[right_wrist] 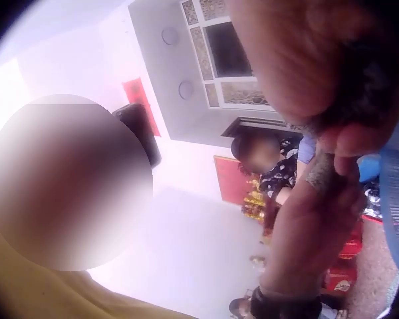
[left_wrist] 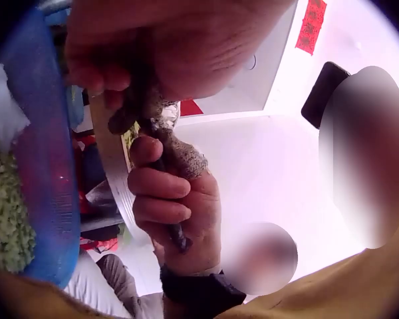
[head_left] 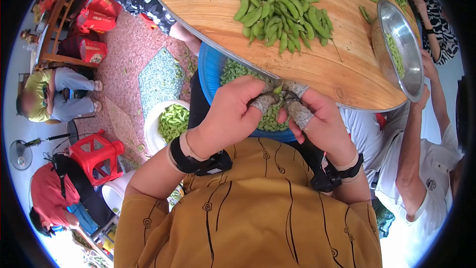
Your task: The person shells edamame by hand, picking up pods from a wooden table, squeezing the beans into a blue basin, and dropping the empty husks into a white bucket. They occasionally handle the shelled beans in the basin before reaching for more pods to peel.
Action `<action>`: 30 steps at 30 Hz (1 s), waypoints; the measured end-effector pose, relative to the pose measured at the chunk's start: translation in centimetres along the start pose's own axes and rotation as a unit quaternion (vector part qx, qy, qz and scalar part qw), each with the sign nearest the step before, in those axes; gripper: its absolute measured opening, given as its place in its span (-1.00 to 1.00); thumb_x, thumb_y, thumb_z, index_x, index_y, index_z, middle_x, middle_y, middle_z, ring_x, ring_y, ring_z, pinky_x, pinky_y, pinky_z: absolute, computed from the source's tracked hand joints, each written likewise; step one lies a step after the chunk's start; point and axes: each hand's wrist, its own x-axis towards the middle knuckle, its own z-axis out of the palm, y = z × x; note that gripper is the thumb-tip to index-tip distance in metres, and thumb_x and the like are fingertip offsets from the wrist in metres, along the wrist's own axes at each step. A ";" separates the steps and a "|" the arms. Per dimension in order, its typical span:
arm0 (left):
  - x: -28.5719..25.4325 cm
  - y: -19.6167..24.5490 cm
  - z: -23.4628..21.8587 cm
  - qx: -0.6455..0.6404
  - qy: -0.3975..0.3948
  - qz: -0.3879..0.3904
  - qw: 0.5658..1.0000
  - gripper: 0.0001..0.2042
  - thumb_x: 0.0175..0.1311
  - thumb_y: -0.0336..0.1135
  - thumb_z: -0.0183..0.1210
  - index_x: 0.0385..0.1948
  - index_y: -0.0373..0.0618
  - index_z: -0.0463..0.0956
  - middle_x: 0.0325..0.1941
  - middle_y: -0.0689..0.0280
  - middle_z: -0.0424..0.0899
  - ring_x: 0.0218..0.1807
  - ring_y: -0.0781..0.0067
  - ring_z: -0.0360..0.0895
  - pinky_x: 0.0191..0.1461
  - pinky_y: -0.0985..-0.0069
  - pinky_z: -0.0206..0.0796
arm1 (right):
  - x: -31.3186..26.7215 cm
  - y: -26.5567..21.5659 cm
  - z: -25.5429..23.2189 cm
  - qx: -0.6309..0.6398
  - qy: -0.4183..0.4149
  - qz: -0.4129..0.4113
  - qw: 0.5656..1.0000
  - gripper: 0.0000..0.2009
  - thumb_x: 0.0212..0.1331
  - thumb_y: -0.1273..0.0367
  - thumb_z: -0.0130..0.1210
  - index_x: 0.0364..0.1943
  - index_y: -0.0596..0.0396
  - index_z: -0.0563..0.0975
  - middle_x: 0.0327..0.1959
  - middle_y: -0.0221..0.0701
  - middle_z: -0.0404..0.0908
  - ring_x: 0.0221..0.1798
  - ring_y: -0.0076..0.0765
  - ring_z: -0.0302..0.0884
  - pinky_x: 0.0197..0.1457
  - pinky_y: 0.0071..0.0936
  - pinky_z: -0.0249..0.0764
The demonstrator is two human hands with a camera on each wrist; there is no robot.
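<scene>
Pod point(head_left: 278, 90) is pinched between wrapped fingers of the left hand point(head_left: 232, 109) and right hand point(head_left: 327, 121), above the blue basin point(head_left: 208, 72), so anything dropped would likely be caught among the beans point(head_left: 237, 70).

From the head, looking steeply down past left hand point(head_left: 220, 111) and right hand point(head_left: 325, 121) to the worktop's point(head_left: 354, 77) curved edge. From each wrist, very close, tilted across the room; sharing blue basin point(head_left: 210, 72) in all three views.

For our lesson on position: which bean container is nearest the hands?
The blue plastic basin, directly beneath them; the white round bucket and silver metal colander are farther off.
</scene>
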 end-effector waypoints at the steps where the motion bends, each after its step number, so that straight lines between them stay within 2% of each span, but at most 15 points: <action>1: -0.1 -0.2 -0.1 0.023 -0.020 0.008 1.000 -0.83 0.15 -0.55 0.00 -0.26 -0.25 0.54 -0.41 0.21 0.51 -0.34 0.34 0.44 -0.24 0.45 0.30 | 0.1 0.0 0.1 0.024 0.001 0.007 1.000 -0.72 0.12 0.58 -0.20 -0.13 0.19 0.49 -0.44 -0.48 0.53 -0.59 -0.71 0.34 -0.60 -0.74 0.29; 3: -0.2 -0.2 -0.3 0.046 -0.040 0.015 0.998 -0.84 0.20 -0.55 -0.02 -0.26 -0.28 0.53 -0.39 0.30 0.52 -0.33 0.47 0.43 -0.22 0.52 0.28 | 0.2 0.0 0.3 0.048 0.002 0.015 0.999 -0.73 0.12 0.58 -0.19 -0.14 0.19 0.50 -0.46 -0.49 0.52 -0.60 -0.71 0.34 -0.61 -0.74 0.26; 5: -0.3 0.1 -0.5 -0.238 -0.098 -0.231 0.938 -0.85 0.25 -0.51 0.00 -0.23 -0.24 0.53 -0.39 0.33 0.52 -0.38 0.51 0.41 -0.28 0.57 0.23 | 0.3 0.3 0.4 0.111 -0.002 0.039 0.993 -0.75 0.15 0.55 -0.16 -0.14 0.15 0.51 -0.46 -0.50 0.51 -0.59 -0.74 0.33 -0.63 -0.75 0.21; 6: -0.4 -0.1 -0.5 -0.238 -0.098 -0.232 0.938 -0.85 0.25 -0.51 0.00 -0.23 -0.24 0.53 -0.39 0.33 0.52 -0.38 0.51 0.41 -0.28 0.57 0.23 | 0.2 0.6 0.4 0.111 -0.002 0.040 0.993 -0.75 0.15 0.55 -0.16 -0.14 0.15 0.51 -0.46 -0.50 0.51 -0.59 -0.74 0.33 -0.63 -0.75 0.21; 8: -0.8 -0.7 -0.4 -0.506 -0.094 -0.307 0.800 -0.84 0.29 -0.44 0.02 -0.17 -0.23 0.49 -0.38 0.35 0.52 -0.44 0.56 0.37 -0.33 0.62 0.19 | 0.1 1.4 0.3 0.006 -0.007 0.014 1.000 -0.73 0.13 0.53 -0.08 -0.08 0.12 0.51 -0.46 -0.43 0.54 -0.61 -0.57 0.39 -0.60 -0.65 0.28; 9: -1.0 -0.8 -0.4 -0.507 -0.094 -0.309 0.799 -0.84 0.29 -0.44 0.02 -0.17 -0.23 0.49 -0.38 0.35 0.52 -0.44 0.56 0.37 -0.33 0.62 0.19 | 0.3 2.2 0.4 0.007 -0.007 0.016 1.000 -0.73 0.13 0.53 -0.08 -0.08 0.12 0.51 -0.46 -0.43 0.54 -0.61 -0.57 0.39 -0.60 -0.65 0.28; 11: -1.2 -1.0 -0.3 -0.574 -0.089 -0.366 0.727 -0.84 0.31 -0.36 0.05 -0.20 -0.25 0.46 -0.40 0.36 0.52 -0.48 0.64 0.38 -0.37 0.67 0.24 | 0.7 3.4 0.5 -0.245 0.056 -0.281 0.926 -0.67 0.07 0.52 0.00 -0.02 0.10 0.50 -0.44 -0.30 0.54 -0.54 -0.29 0.46 -0.50 -0.49 0.37; 14: -1.5 -1.6 -0.2 -0.652 -0.118 -0.358 0.658 -0.85 0.31 -0.35 0.05 -0.22 -0.24 0.45 -0.43 0.36 0.51 -0.51 0.64 0.35 -0.37 0.66 0.24 | 0.6 3.0 -0.5 -0.419 0.043 -0.332 0.844 -0.63 0.02 0.53 0.05 0.00 0.12 0.50 -0.42 -0.19 0.52 -0.43 -0.09 0.49 -0.37 -0.37 0.42; 18: -1.0 -3.5 -0.4 -0.617 -0.174 -0.359 0.678 -0.87 0.29 -0.39 0.05 -0.22 -0.22 0.47 -0.46 0.37 0.48 -0.48 0.57 0.34 -0.36 0.58 0.22 | 0.5 3.4 -0.1 -0.439 0.060 -0.295 0.847 -0.64 0.00 0.54 0.02 -0.03 0.13 0.52 -0.42 -0.18 0.52 -0.43 -0.14 0.50 -0.35 -0.37 0.44; 20: -0.6 -2.9 -0.4 -0.330 -0.153 -0.341 0.867 -0.89 0.32 -0.38 0.03 -0.29 -0.21 0.47 -0.50 0.44 0.44 -0.48 0.58 0.36 -0.40 0.51 0.25 | 0.5 3.1 0.2 -0.235 0.042 -0.092 0.967 -0.69 0.02 0.55 -0.03 -0.09 0.14 0.53 -0.46 -0.27 0.54 -0.52 -0.34 0.48 -0.45 -0.47 0.44; 21: -0.8 -3.5 -0.3 -0.330 -0.154 -0.343 0.866 -0.89 0.32 -0.38 0.03 -0.29 -0.21 0.47 -0.50 0.44 0.44 -0.48 0.58 0.36 -0.40 0.51 0.25 | 0.7 2.7 0.3 -0.233 0.042 -0.090 0.967 -0.69 0.02 0.55 -0.03 -0.09 0.14 0.53 -0.46 -0.27 0.54 -0.52 -0.34 0.48 -0.45 -0.47 0.44; 23: -1.7 -5.2 -0.1 -0.088 -0.157 -0.146 0.973 -0.94 0.21 -0.44 0.09 -0.37 -0.22 0.44 -0.55 0.37 0.44 -0.49 0.40 0.42 -0.42 0.38 0.29 | 1.2 2.1 0.3 -0.050 -0.021 0.084 0.995 -0.74 0.07 0.54 -0.08 -0.15 0.15 0.53 -0.50 -0.43 0.54 -0.58 -0.58 0.43 -0.57 -0.61 0.41; 24: -1.5 -4.5 -0.3 -0.088 -0.157 -0.147 0.973 -0.94 0.21 -0.44 0.09 -0.37 -0.22 0.44 -0.55 0.37 0.44 -0.49 0.40 0.42 -0.42 0.38 0.29 | 1.4 2.0 0.6 -0.048 -0.022 0.084 0.995 -0.74 0.07 0.54 -0.08 -0.15 0.15 0.53 -0.50 -0.43 0.54 -0.58 -0.58 0.43 -0.57 -0.61 0.41; 26: -1.0 -2.4 -0.9 0.275 -0.106 0.049 0.954 -0.89 -0.01 -0.52 0.14 -0.44 -0.26 0.41 -0.56 0.19 0.45 -0.44 0.09 0.47 -0.37 0.27 0.34 | 1.9 1.8 1.1 -0.073 -0.014 0.089 0.993 -0.78 0.12 0.52 -0.11 -0.20 0.16 0.52 -0.50 -0.52 0.53 -0.59 -0.71 0.39 -0.62 -0.70 0.38; 30: -1.6 -2.7 0.1 0.334 -0.052 0.057 0.939 -0.82 -0.19 -0.53 0.14 -0.46 -0.26 0.39 -0.54 0.05 0.42 -0.38 -0.11 0.45 -0.35 0.22 0.33 | 2.9 2.4 1.2 -0.065 -0.008 0.076 0.995 -0.79 0.14 0.52 -0.11 -0.19 0.18 0.52 -0.51 -0.50 0.53 -0.61 -0.69 0.37 -0.62 -0.68 0.37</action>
